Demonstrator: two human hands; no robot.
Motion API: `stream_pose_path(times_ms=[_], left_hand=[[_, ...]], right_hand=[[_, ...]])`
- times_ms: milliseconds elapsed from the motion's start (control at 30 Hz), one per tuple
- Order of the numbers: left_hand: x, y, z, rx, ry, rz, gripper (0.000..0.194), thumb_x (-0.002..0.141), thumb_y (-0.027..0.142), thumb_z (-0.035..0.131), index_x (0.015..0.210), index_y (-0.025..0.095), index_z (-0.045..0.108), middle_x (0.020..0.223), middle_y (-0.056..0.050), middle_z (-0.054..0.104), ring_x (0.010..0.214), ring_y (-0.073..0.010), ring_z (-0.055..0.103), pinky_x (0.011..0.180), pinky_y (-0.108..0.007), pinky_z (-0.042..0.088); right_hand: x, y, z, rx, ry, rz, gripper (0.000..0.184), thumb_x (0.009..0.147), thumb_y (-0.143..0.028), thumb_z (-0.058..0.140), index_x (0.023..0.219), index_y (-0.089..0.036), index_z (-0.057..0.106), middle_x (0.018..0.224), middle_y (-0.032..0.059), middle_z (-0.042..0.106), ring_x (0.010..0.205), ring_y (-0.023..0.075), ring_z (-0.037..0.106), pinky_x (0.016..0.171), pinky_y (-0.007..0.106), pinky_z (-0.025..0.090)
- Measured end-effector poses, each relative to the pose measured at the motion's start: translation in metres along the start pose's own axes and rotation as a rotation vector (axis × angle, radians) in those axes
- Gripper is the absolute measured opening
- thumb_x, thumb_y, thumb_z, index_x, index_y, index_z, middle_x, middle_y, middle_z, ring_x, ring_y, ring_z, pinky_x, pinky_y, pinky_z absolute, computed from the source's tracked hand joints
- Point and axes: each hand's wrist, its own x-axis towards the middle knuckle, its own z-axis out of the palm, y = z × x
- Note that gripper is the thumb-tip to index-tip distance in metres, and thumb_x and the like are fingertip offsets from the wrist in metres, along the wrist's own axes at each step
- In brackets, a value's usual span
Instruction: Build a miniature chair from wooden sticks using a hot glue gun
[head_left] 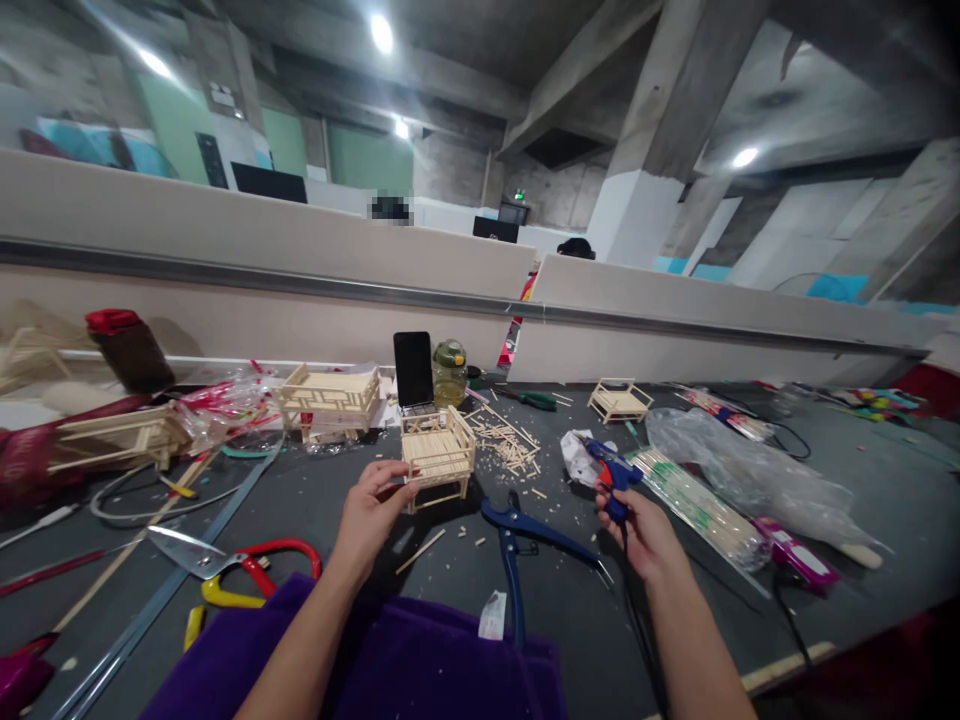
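My left hand [371, 512] pinches the near left corner of a miniature wooden bench [439, 452] built from thin sticks, which stands on the dark table. My right hand [639, 530] is closed around a blue glue gun [621, 472] with an orange trigger; its nozzle points left over a crumpled white paper [579, 458]. A black cord runs down from its handle. Between the hands lies a blue-handled cutter [517, 525]. Short cut sticks [506, 445] are heaped behind the bench, and one loose stick [420, 552] lies before it.
Red-and-yellow scissors [247, 570], a steel ruler [217, 525] and purple cloth [420, 660] lie in front. Other stick models [330, 395] stand left, with a smaller one [619, 400] behind. A phone [413, 368], green bottle [450, 372] and bagged sticks [697, 505] surround the work.
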Motion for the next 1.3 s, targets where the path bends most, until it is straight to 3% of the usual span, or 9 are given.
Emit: stream_pose_path(times_ms=[333,500,600,733,833,967,1100,1300], left_hand=[[0.001,-0.005,-0.001,0.016,-0.024,0.039,0.025,0.065,0.036,0.075,0.082,0.019,0.073,0.100,-0.006,0.058,0.089,-0.0204,0.062,0.080,-0.035,0.054],[0.004,-0.011,-0.001,0.037,-0.059,0.053,0.020,0.063,0.030,0.073,0.079,0.020,0.075,0.096,-0.006,0.058,0.087,-0.0205,0.061,0.078,-0.035,0.055],[0.002,-0.010,0.001,0.009,-0.041,0.063,0.020,0.063,0.030,0.074,0.080,0.019,0.075,0.096,-0.007,0.058,0.089,-0.0210,0.061,0.077,-0.035,0.054],[-0.001,-0.005,0.003,0.008,0.076,0.090,0.023,0.068,0.034,0.073,0.084,0.019,0.075,0.097,-0.007,0.058,0.091,-0.0205,0.060,0.078,-0.033,0.052],[-0.003,-0.001,0.003,-0.010,0.143,0.069,0.025,0.070,0.036,0.073,0.087,0.018,0.075,0.099,-0.007,0.059,0.092,-0.0203,0.061,0.080,-0.032,0.050],[-0.006,0.003,0.004,-0.077,0.134,0.003,0.028,0.068,0.037,0.075,0.089,0.018,0.075,0.100,-0.007,0.059,0.087,-0.0191,0.062,0.078,-0.031,0.050],[-0.011,0.012,0.007,-0.151,0.101,-0.043,0.032,0.065,0.036,0.078,0.091,0.018,0.075,0.104,-0.006,0.057,0.077,-0.0156,0.061,0.071,-0.029,0.051],[-0.015,0.027,0.008,-0.227,0.101,-0.097,0.035,0.064,0.041,0.080,0.090,0.017,0.074,0.104,-0.006,0.057,0.072,-0.0139,0.059,0.060,-0.026,0.048]], right_hand=[[-0.009,-0.014,0.013,0.056,-0.153,0.142,0.017,0.067,-0.016,0.065,0.084,-0.012,0.066,0.061,0.0009,0.062,0.042,0.0063,0.049,0.033,0.012,0.039],[-0.030,-0.013,0.027,-0.024,-0.067,-0.089,0.031,0.066,-0.030,0.074,0.092,-0.014,0.067,0.062,-0.0004,0.064,0.044,0.0074,0.050,0.036,0.013,0.039],[-0.047,-0.016,0.040,-0.037,-0.232,-0.155,0.037,0.064,-0.037,0.075,0.091,-0.013,0.068,0.056,-0.0016,0.059,0.045,0.0085,0.048,0.036,0.015,0.034],[-0.070,-0.016,0.064,-0.057,-0.451,-0.202,0.035,0.067,-0.036,0.075,0.091,-0.013,0.068,0.047,-0.0042,0.050,0.043,0.0088,0.040,0.039,0.019,0.033],[-0.088,-0.006,0.085,-0.151,-0.578,-0.288,0.032,0.073,-0.034,0.074,0.097,-0.014,0.067,0.051,-0.0034,0.054,0.044,0.0080,0.040,0.044,0.021,0.035],[-0.109,0.021,0.109,-0.343,-0.514,-0.478,0.038,0.075,-0.043,0.073,0.101,-0.017,0.068,0.080,0.0044,0.069,0.046,0.0084,0.046,0.044,0.023,0.039],[-0.121,0.047,0.120,-0.564,-0.434,-0.492,0.046,0.074,-0.056,0.069,0.092,-0.014,0.073,0.065,0.0047,0.069,0.040,0.0122,0.049,0.042,0.027,0.042],[-0.122,0.074,0.127,-0.683,-0.294,-0.598,0.051,0.072,-0.063,0.065,0.092,-0.018,0.075,0.077,0.0090,0.075,0.067,0.0251,0.067,0.058,0.033,0.053]])
